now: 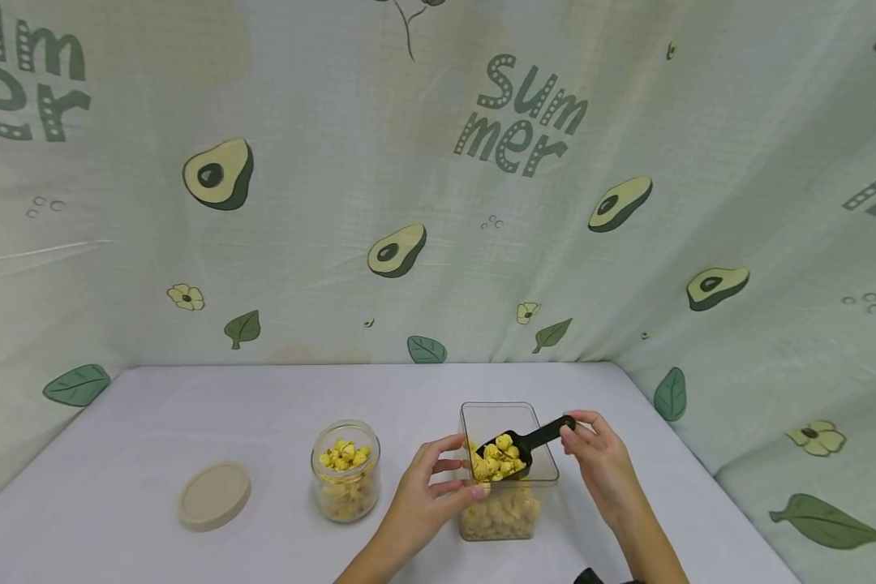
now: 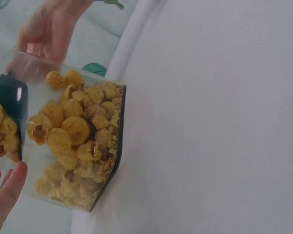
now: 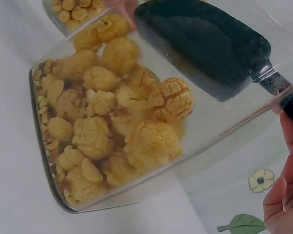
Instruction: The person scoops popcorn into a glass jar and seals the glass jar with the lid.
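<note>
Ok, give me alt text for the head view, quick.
A right hand holds a black scoop of yellow popcorn over a clear container steadied by the left hand. A popcorn jar and lid sit left.

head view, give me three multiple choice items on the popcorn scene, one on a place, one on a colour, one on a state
1. Where does the round lid lie?
A. on the glass jar
B. on the table, left of the glass jar
C. in the clear box

2. What colour is the scoop?
A. black
B. red
C. white

3. How is the scoop loaded?
A. empty
B. holding water
C. holding popcorn

Answers:
1 B, it lies flat beside the open glass jar.
2 A, bowl and handle are black.
3 C, popcorn sits in it above the clear box, its handle gripped by the right hand.
</note>
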Available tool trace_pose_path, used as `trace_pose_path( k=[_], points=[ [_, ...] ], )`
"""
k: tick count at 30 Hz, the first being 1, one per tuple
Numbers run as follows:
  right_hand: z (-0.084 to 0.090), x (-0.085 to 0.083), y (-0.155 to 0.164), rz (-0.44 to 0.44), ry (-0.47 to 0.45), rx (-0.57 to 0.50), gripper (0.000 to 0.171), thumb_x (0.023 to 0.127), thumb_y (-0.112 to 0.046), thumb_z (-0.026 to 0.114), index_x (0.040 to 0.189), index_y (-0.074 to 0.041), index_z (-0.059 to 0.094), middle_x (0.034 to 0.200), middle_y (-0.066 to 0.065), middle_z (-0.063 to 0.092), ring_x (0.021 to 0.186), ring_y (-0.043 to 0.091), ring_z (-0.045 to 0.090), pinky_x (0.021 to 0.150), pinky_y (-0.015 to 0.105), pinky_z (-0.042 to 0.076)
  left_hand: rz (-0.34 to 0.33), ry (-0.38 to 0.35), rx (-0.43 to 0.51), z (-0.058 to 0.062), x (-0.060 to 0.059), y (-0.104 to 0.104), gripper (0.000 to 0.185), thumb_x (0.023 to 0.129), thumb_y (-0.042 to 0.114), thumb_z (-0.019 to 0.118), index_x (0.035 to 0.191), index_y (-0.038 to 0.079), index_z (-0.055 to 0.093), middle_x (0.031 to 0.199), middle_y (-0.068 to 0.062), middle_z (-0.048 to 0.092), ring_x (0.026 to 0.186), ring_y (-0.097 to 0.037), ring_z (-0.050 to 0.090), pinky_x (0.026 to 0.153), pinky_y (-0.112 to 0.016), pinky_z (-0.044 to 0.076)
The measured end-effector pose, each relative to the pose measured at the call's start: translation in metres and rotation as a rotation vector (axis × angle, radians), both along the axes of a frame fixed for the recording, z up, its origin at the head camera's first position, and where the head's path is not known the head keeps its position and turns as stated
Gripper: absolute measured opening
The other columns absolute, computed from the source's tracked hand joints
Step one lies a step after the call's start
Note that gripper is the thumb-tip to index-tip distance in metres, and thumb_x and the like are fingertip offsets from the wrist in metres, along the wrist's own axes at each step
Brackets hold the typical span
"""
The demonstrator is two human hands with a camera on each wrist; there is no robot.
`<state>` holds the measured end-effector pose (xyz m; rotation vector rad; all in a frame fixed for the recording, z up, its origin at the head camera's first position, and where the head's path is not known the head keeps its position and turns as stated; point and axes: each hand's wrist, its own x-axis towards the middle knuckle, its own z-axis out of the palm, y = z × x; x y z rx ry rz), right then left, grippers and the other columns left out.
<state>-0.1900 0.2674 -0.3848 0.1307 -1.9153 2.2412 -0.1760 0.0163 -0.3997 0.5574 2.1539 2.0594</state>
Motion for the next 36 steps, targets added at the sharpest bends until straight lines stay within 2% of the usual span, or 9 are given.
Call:
trace_pose_path(
  k=[8,16,20,23,33,36],
  points=[
    [0.000,0.018,-0.006,-0.054,0.016,-0.045,0.020,0.091,-0.001,0.055,0.100,-0.020,0.057,0.087,-0.011,0.066,0.076,0.003,0.055,0.079,0.014,0.044,-0.011,0.005,0.010,-0.001,-0.001,-0.001,0.060,0.082,0.026,0.072,0.134,0.016,0.044,0.136,-0.009,0.040,0.116,-0.024,0.049,0.090,-0.030,0.052],
    [0.000,0.033,-0.010,-0.162,-0.112,-0.129,0.016,0.090,-0.007,0.059,0.101,-0.018,0.054,0.084,-0.012,0.066,0.076,0.004,0.055,0.076,0.014,0.046,-0.022,0.012,0.015,-0.001,-0.001,-0.002,0.059,0.083,0.025,0.071,0.135,0.016,0.044,0.137,-0.010,0.040,0.117,-0.025,0.048,0.090,-0.030,0.052],
    [-0.003,0.038,-0.009,-0.203,-0.156,-0.133,0.015,0.089,-0.009,0.061,0.100,-0.017,0.054,0.080,-0.011,0.066,0.077,0.005,0.055,0.076,0.015,0.046,-0.025,0.015,0.013,-0.001,-0.001,-0.002,0.059,0.083,0.026,0.070,0.135,0.017,0.044,0.137,-0.010,0.040,0.117,-0.025,0.048,0.090,-0.031,0.052],
    [-0.007,0.042,-0.005,-0.180,-0.113,-0.140,0.015,0.090,-0.005,0.059,0.099,-0.017,0.056,0.079,-0.009,0.067,0.076,0.007,0.055,0.075,0.016,0.046,-0.022,0.020,0.003,-0.001,0.000,-0.002,0.059,0.083,0.027,0.070,0.135,0.017,0.044,0.136,-0.010,0.040,0.116,-0.024,0.049,0.090,-0.030,0.052],
    [-0.017,0.044,0.002,-0.017,0.070,-0.262,0.025,0.092,0.007,0.048,0.100,-0.014,0.059,0.087,-0.002,0.071,0.076,0.008,0.060,0.073,0.017,0.050,-0.020,0.030,0.008,-0.001,0.000,-0.002,0.058,0.083,0.027,0.070,0.135,0.016,0.044,0.137,-0.010,0.040,0.116,-0.025,0.048,0.090,-0.028,0.052],
    [-0.017,0.044,0.002,0.004,0.069,-0.280,0.025,0.092,0.006,0.047,0.101,-0.015,0.059,0.089,-0.002,0.071,0.078,0.009,0.061,0.073,0.017,0.050,-0.020,0.038,0.015,-0.001,0.000,-0.003,0.059,0.083,0.025,0.070,0.135,0.014,0.044,0.136,-0.010,0.040,0.116,-0.025,0.049,0.090,-0.028,0.052]
  ],
)
